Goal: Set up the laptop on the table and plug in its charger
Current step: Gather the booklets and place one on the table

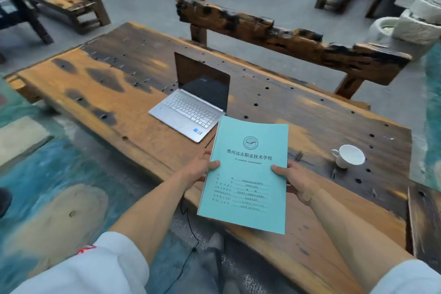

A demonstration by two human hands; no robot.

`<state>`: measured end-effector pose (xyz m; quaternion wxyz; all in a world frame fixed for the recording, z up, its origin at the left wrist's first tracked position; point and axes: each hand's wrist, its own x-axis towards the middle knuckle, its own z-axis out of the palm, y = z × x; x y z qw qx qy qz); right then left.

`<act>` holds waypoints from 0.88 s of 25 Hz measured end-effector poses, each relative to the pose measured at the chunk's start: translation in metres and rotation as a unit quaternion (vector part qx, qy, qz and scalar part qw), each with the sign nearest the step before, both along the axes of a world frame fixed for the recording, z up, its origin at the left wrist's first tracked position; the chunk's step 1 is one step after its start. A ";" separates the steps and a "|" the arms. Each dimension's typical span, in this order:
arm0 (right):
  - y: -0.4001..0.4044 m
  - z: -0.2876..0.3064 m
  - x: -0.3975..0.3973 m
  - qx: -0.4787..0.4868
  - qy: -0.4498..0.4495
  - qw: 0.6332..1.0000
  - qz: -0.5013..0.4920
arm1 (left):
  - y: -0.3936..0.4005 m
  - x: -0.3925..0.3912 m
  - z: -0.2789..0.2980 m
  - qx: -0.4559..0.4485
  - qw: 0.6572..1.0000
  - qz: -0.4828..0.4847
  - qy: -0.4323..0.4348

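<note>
A silver laptop stands open on the long wooden table, its dark screen upright and facing me. A teal booklet with printed characters on its cover hangs above the table's near edge. My left hand grips its left edge and my right hand grips its right edge. A thin black cable drops from the table's near edge toward the floor below the booklet. I see no charger brick.
A white cup sits on the table to the right of the booklet. A rough wooden bench stands behind the table. More dark benches and tables fill the back. White stone pots are at the far right.
</note>
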<state>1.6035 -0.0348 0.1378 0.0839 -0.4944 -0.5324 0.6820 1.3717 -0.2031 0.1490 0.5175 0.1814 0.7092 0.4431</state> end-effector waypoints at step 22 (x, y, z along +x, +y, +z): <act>-0.249 0.021 -0.288 0.006 0.029 0.931 0.364 | -0.358 -0.108 0.009 -0.013 0.917 0.396 0.032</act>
